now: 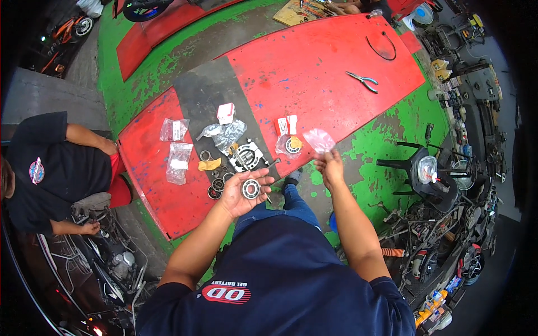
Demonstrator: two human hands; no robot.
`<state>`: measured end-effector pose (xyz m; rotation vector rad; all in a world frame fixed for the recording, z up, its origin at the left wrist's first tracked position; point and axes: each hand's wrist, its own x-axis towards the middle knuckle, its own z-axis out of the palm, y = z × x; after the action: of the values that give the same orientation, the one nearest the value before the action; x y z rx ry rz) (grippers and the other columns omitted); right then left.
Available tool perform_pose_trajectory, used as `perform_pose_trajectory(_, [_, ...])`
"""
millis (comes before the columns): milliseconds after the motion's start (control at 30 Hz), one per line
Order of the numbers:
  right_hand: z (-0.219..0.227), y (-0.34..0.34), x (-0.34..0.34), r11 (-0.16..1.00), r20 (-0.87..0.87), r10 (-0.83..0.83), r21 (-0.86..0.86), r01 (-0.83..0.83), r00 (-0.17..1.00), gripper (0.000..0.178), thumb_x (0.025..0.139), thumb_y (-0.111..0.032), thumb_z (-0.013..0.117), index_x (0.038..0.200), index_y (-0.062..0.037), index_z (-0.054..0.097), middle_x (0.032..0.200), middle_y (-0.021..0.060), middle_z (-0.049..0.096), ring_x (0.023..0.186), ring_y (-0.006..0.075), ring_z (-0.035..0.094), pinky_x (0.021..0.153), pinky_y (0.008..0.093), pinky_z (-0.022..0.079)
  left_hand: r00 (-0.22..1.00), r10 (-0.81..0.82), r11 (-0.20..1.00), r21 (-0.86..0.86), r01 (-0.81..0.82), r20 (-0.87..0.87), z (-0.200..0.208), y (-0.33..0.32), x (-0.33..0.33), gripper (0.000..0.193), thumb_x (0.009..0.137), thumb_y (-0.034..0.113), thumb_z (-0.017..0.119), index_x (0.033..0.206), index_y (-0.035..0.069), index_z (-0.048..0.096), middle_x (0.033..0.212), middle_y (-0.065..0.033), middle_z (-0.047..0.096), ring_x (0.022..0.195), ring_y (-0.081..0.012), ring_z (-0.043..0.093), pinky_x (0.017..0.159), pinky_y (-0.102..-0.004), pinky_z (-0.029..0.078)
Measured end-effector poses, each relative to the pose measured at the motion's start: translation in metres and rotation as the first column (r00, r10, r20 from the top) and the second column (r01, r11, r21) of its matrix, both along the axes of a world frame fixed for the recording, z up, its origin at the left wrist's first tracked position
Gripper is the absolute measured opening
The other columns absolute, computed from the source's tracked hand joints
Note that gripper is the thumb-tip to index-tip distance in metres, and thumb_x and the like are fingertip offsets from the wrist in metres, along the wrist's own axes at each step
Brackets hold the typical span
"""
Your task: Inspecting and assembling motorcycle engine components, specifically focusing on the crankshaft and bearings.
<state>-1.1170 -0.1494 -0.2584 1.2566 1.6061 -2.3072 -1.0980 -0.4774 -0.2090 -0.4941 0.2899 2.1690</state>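
Note:
A ball bearing (245, 190) with a bright metal race lies in my upturned left hand (232, 199), held on the palm and fingers. My right hand (330, 168) pinches a clear pinkish plastic bag (319, 140) over the table's near edge. Between the hands, a silver bearing puller (246, 158) rests on the table's dark strip. Another bearing (292, 145) lies on a plastic bag, just left of the bag in my right hand. Several rings and bearings (215, 191) sit left of my left hand, beside a crumpled yellowish wrapper (209, 164).
The red table (302, 61) also carries a white-and-red box (226, 113), clear bags (179, 162), pliers (363, 82) and a black cable loop (386, 55). A person in a dark shirt (45, 162) is at the left. A black stool (400, 163) stands at the right.

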Motion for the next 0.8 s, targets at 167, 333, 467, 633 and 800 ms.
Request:
perform_pose_trajectory(167, [-0.048,-0.008,0.006,0.964,0.305,0.165,0.153,-0.219,0.938,0.051,0.098,-0.015,0.064,0.144,-0.0008,0.047,0.096,0.0121,0.073,0.072,0.0165,0.068,0.059,0.0310,0.054,0.999,0.035,0.999,-0.004,-0.035,0.037,-0.002,-0.010,0.011,0.059,0.099,0.036,0.049,0.146,0.000,0.051,0.133,-0.0215,0.065,0.108,-0.0317,0.069,0.092,-0.0449,0.057])
perform_pose_trajectory(333, [-0.046,-0.041,-0.016,0.317,0.256,0.553,0.816,-0.484,0.793,0.018,0.092,-0.011,0.063,0.102,0.0012,0.072,0.102,0.0218,0.073,0.092,0.0358,0.072,0.083,0.0458,0.057,0.992,0.103,0.991,-0.098,-0.096,0.074,0.002,-0.022,0.021,0.061,0.098,0.038,0.052,0.146,0.000,0.052,0.134,-0.0229,0.064,0.105,-0.0315,0.068,0.090,-0.0448,0.056])
perform_pose_trajectory(467, [-0.051,-0.037,-0.038,0.184,0.300,0.670,0.819,-0.543,0.679,0.020,0.093,-0.011,0.062,0.108,-0.0020,0.071,0.110,0.0240,0.069,0.105,0.0416,0.068,0.091,0.0503,0.054,0.990,0.122,0.984,-0.140,-0.111,0.073,0.007,-0.025,0.026,0.061,0.097,0.038,0.052,0.145,0.000,0.052,0.134,-0.0235,0.064,0.106,-0.0318,0.068,0.091,-0.0449,0.055])
perform_pose_trajectory(633, [-0.055,-0.043,-0.042,0.130,0.418,0.652,0.760,-0.636,0.632,0.026,0.090,-0.014,0.066,0.113,-0.0036,0.068,0.116,0.0237,0.066,0.105,0.0432,0.067,0.092,0.0500,0.054,0.983,0.170,0.962,-0.229,-0.151,0.064,0.008,-0.037,0.038,0.060,0.097,0.038,0.053,0.144,0.001,0.054,0.134,-0.0235,0.065,0.106,-0.0315,0.068,0.090,-0.0444,0.055])
perform_pose_trajectory(800, [-0.041,-0.052,-0.034,0.208,0.321,0.650,0.797,-0.568,0.689,0.030,0.091,-0.020,0.068,0.115,-0.0033,0.064,0.115,0.0242,0.065,0.101,0.0441,0.068,0.087,0.0517,0.055,1.000,0.020,0.933,-0.358,-0.020,-0.003,-0.006,-0.039,0.049,0.047,0.100,0.029,0.053,0.139,0.002,0.057,0.123,-0.0185,0.069,0.101,-0.0276,0.069,0.088,-0.0416,0.055])
